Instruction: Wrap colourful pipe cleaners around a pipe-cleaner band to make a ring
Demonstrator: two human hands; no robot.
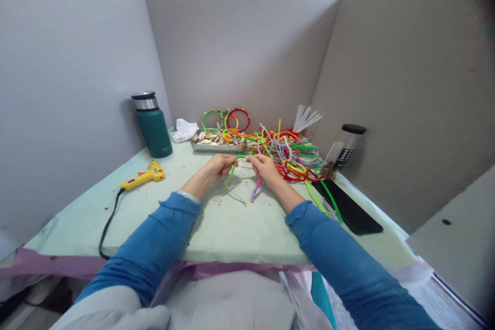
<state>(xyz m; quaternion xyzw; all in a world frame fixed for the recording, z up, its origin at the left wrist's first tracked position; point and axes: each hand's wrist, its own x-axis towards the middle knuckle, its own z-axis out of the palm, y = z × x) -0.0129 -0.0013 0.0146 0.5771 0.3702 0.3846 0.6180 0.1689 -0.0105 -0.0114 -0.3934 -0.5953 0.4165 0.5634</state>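
Observation:
My left hand (pixel 216 167) pinches a light green pipe cleaner (pixel 232 172), whose loose end hangs down toward the table. Close beside it, my right hand (pixel 266 169) is closed on a purple pipe cleaner (pixel 256 190) that dangles below the fingers. Between my fingertips the green and purple pieces come together; whether they are twisted into one another I cannot tell. A thin grey wire (pixel 236 196) curves beneath my left hand. Behind my hands lies a tangled heap of coloured pipe cleaners (pixel 288 147).
A metal tray (pixel 216 148) of shells stands at the back, with coloured rings (pixel 238 119) behind it. On the left are a yellow glue gun (pixel 143 176) with its black cord and a green bottle (pixel 153 129). A black phone-like slab (pixel 353 211) and a clear bottle (pixel 348 144) are right.

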